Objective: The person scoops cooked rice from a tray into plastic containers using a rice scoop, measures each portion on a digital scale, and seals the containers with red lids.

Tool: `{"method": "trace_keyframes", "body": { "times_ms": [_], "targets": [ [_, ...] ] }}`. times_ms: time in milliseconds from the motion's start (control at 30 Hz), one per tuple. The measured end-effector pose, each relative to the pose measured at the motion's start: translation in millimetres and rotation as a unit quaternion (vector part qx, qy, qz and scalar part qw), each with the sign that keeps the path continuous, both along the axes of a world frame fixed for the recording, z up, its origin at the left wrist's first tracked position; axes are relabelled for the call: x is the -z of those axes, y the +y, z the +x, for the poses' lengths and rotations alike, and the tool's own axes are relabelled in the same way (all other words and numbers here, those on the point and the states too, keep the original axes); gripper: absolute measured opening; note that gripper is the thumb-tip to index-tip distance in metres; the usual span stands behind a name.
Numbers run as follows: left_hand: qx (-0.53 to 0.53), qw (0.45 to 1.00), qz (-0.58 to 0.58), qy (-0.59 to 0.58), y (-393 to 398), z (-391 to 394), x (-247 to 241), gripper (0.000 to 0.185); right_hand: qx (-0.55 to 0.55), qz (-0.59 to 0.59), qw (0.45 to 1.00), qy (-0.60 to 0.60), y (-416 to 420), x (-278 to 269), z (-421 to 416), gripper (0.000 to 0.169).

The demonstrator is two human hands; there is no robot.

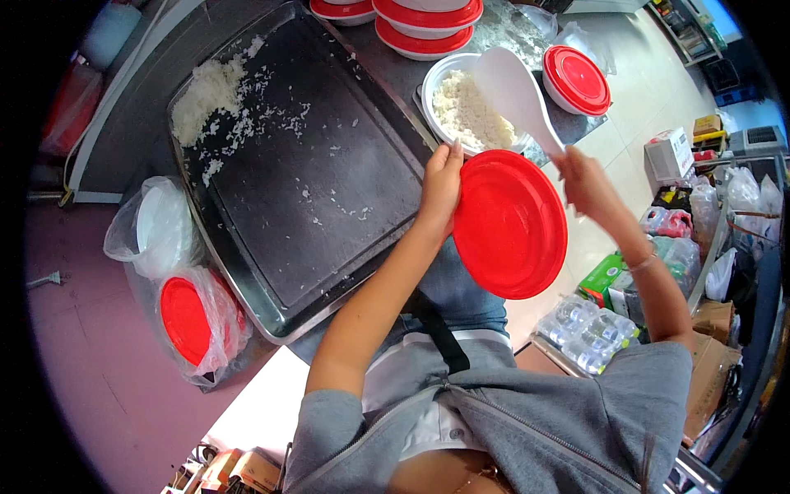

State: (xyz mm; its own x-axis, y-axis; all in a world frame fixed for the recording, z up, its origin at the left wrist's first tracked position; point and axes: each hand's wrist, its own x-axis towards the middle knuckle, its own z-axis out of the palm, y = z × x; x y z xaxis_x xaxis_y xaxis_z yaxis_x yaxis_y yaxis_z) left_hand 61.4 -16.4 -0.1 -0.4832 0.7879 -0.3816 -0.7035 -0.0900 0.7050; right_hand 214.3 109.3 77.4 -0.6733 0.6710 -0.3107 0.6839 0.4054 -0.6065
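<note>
My left hand [442,185] holds a round red plastic lid [512,225] by its edge, tilted in front of my body. In my right hand [583,179] is the handle of a white plastic rice paddle [512,86], whose blade is over the right part of a white round bowl [432,123]. Cooked rice [472,114] fills much of that bowl; the blade hides part of it. Left of the bowl lies a large dark metal tray [321,179], with a heap of rice [210,99] in its far left corner and loose grains scattered about.
Lidded bowls [426,37] are stacked beyond the tray. Another red-lidded bowl [577,80] sits at the table's right edge. Plastic bags hold red lids [185,321] and white bowls [163,222] at the left. Bottled water packs [589,330] and boxes [669,154] stand on the right.
</note>
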Motion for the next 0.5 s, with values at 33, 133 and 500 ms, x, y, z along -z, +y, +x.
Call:
{"method": "trace_keyframes", "body": {
  "times_ms": [33,133,500],
  "targets": [
    [0.002,1.0,0.001,0.006,1.1,0.3,1.8,0.026,-0.054,0.144,0.988,0.006,-2.4,13.3,-3.4,0.015],
    [0.0,0.999,-0.01,0.035,-0.8,-3.4,4.8,0.026,0.011,0.008,0.998,-0.063,-1.5,-14.8,-14.4,0.02],
    [0.003,0.999,-0.012,0.047,-1.5,-5.1,1.9,0.025,-0.01,0.054,0.998,0.033,-6.3,2.2,-20.8,0.025]
  ]
}}
